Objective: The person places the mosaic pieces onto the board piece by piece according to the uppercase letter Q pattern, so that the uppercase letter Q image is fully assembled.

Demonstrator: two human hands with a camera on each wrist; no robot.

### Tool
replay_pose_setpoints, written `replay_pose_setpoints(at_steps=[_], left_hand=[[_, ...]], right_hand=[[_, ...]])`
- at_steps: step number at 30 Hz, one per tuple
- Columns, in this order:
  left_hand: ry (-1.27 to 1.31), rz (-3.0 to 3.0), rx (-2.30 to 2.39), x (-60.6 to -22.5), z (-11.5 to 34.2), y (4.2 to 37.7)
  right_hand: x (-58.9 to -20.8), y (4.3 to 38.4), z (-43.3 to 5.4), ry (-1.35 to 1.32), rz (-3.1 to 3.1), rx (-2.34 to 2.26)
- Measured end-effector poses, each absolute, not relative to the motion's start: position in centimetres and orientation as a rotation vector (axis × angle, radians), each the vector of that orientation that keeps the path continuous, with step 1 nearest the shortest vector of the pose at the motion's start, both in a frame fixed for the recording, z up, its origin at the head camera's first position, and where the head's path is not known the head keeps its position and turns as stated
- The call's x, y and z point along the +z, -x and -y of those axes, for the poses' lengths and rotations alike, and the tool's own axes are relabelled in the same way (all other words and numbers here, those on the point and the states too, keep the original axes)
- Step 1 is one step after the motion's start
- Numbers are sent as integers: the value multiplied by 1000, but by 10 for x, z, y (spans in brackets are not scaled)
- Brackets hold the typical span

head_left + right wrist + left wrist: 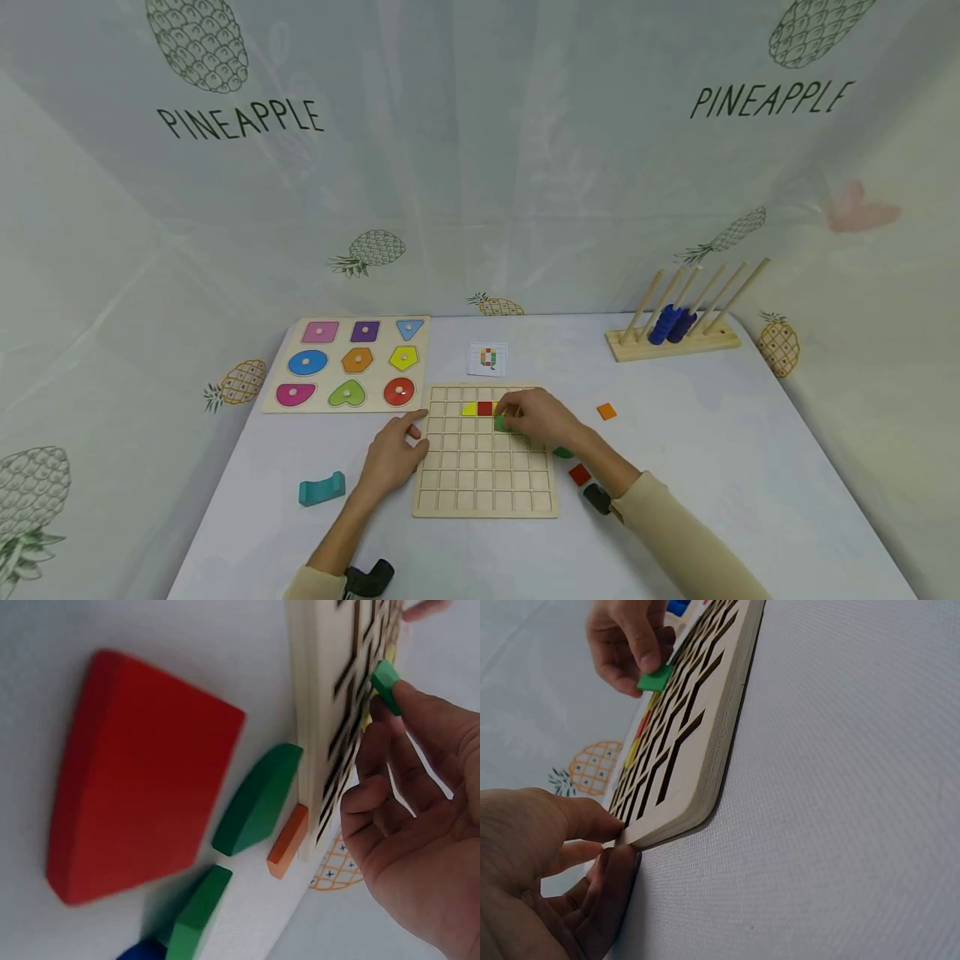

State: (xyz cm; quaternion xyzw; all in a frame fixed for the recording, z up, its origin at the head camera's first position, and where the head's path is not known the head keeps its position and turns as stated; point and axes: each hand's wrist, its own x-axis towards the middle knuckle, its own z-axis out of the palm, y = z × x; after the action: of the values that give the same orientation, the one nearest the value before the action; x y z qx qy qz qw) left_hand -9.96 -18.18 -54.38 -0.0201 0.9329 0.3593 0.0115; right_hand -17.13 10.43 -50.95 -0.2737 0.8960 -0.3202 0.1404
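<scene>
A wooden grid board (485, 481) lies on the white table, with a yellow tile (468, 409) and a red tile (485, 408) side by side in an upper row. My right hand (542, 415) pinches a green tile (655, 678) between thumb and fingers, close over the grid just right of the red tile. At the board's left edge, my left hand (392, 457) rests with its fingertips against the rim (682, 819). Beside the board's right edge, under my right forearm, lie a curved green piece (259, 799) and a red piece (146, 776).
A small pattern card (488, 359) sits behind the board. To its left lies a knobbed shape puzzle (378, 382). A peg stand (626, 348) with blue beads is at the back right. An orange tile (607, 412) and a teal block (322, 489) flank the board.
</scene>
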Motion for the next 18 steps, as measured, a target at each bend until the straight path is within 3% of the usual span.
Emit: replay_pose_setpoints(at_steps=[18], left_hand=[[65,-2905,1115,-543,182,99]], right_hand=[[-510,168,-99,851,-2652,-865]])
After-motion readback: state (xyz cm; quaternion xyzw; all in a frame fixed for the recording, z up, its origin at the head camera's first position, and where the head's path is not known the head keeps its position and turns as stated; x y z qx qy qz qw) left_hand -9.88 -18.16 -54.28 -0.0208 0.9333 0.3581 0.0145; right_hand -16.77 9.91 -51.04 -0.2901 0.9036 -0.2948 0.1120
